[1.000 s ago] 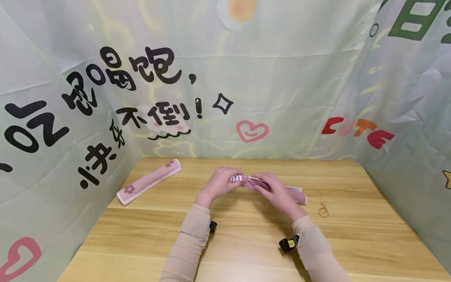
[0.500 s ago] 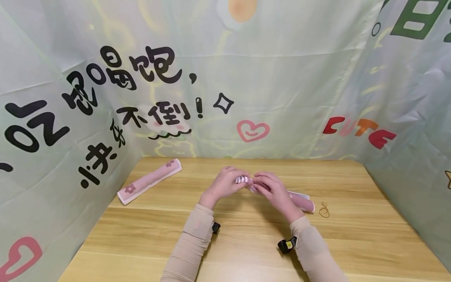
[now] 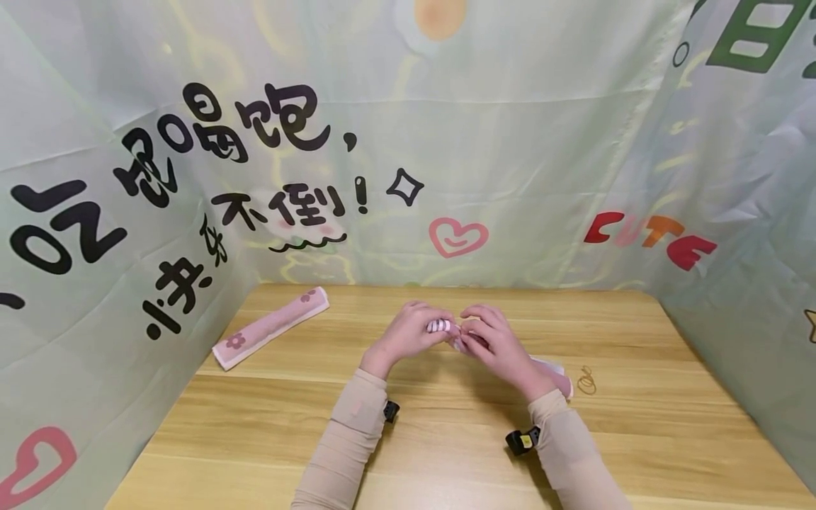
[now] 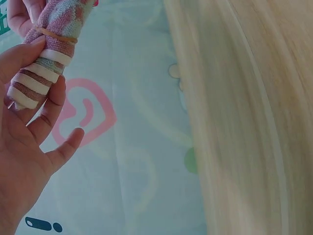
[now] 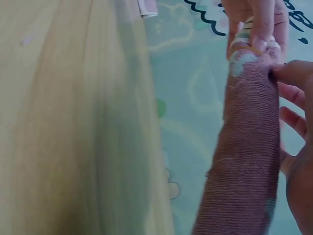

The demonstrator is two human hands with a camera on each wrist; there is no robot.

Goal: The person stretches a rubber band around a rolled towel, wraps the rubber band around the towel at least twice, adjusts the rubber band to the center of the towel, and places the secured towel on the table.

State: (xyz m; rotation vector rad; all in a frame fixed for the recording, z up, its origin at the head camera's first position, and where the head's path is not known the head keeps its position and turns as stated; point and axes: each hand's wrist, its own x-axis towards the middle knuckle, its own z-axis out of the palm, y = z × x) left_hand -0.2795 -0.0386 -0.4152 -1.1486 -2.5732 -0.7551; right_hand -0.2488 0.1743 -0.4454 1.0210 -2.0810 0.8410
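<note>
A: Where is the pink rolled towel [image 5: 249,137] to be found?
B: It is held slantwise above the table [image 3: 446,453], between the two hands; its white-striped end [image 4: 34,85] is pinched by the left hand [image 3: 411,331], the thumb laid on one side and fingers on the other, while one finger is stretched clear of the cloth.
A: And how is the right hand [image 3: 497,347] placed?
B: The roll is gripped by it just past the stripes, with the thumb pressed to the cloth; the two hands are brought close together; the roll's plain end is seen beyond the right wrist, though whether the table is touched by it cannot be told.
A: Is anything wrapped round it?
B: A thin orange-brown band [image 4: 56,36] is looped about the roll, just beside the stripes.
A: What else is laid out?
B: A second roll [image 3: 270,328], pink with darker flowers, is set aslant near the table's far left corner; loose coiled bands [image 3: 586,380] are left near the held roll's plain end; behind, a pale printed cloth [image 3: 510,156] is hung.
</note>
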